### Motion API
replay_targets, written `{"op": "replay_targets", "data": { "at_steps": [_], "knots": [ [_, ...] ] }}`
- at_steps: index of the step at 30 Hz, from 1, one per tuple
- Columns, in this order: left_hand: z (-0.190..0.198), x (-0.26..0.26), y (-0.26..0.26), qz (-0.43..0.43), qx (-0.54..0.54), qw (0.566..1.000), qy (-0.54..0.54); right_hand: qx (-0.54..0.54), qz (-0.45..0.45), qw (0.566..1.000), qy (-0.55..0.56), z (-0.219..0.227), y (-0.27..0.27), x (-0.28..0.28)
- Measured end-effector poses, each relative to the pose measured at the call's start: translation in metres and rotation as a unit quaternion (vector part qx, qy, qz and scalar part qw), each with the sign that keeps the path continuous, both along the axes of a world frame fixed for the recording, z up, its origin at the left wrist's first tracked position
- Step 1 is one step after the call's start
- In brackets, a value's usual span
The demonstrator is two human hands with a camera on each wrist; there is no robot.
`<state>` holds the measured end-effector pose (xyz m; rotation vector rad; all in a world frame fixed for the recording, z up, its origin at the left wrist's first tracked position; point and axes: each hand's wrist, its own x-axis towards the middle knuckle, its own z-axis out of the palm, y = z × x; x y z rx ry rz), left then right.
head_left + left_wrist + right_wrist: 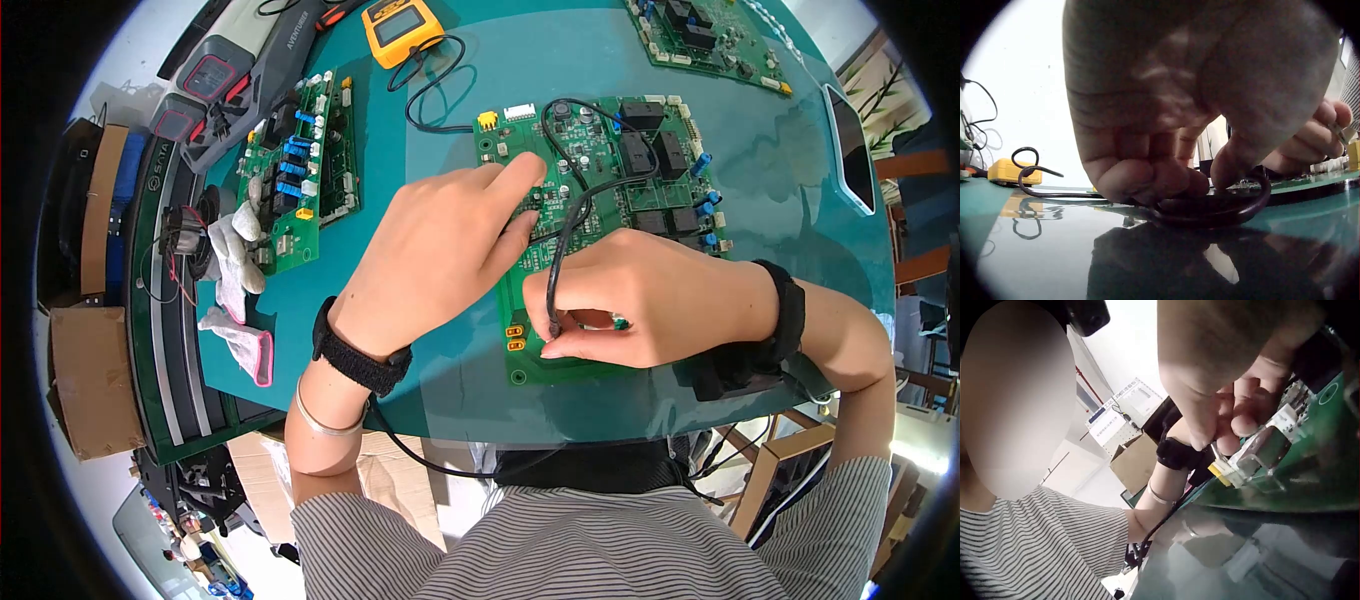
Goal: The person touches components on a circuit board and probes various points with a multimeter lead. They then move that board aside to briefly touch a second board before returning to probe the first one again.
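Observation:
My left hand [435, 245] bends over the left edge of a green circuit board [590, 220]. Its curled fingers hold part of a black cable [1210, 219], which loops out below the thumb in the left wrist view. Over the board's near part, my right hand [650, 300] pinches the end of the black cable between thumb and fingers. A slim light-coloured tip [1214, 450] shows at those fingertips in the right wrist view, right by white connectors [1285, 419] and a yellow one [1219, 475]. Black relays [670, 155] and blue parts stand along the board's right side.
An orange-yellow handheld meter [402, 32] with a screen lies at the back, cabled toward the board. More circuit boards stand left [300, 170] and lie back right [710, 45]. White gloves [235, 260], a grey tool case [235, 90] and a phone [850, 150] line the table's sides.

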<state>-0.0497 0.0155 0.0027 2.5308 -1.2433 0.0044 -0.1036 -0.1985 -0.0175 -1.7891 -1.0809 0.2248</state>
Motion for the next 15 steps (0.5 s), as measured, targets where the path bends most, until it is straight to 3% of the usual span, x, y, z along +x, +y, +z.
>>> {"op": "replay_targets", "data": {
  "at_steps": [5, 15],
  "knots": [
    [-0.001, 0.0, 0.0, 0.001, 0.0, 1.0, -0.006, -0.044, 0.037, 0.996, 0.068, 0.012, -0.004, 0.001],
    [0.001, -0.002, -0.002, 0.002, -0.006, 1.0, -0.007, -0.036, 0.033, 0.999, 0.002, 0.003, -0.004, -0.002]
  ]
}}
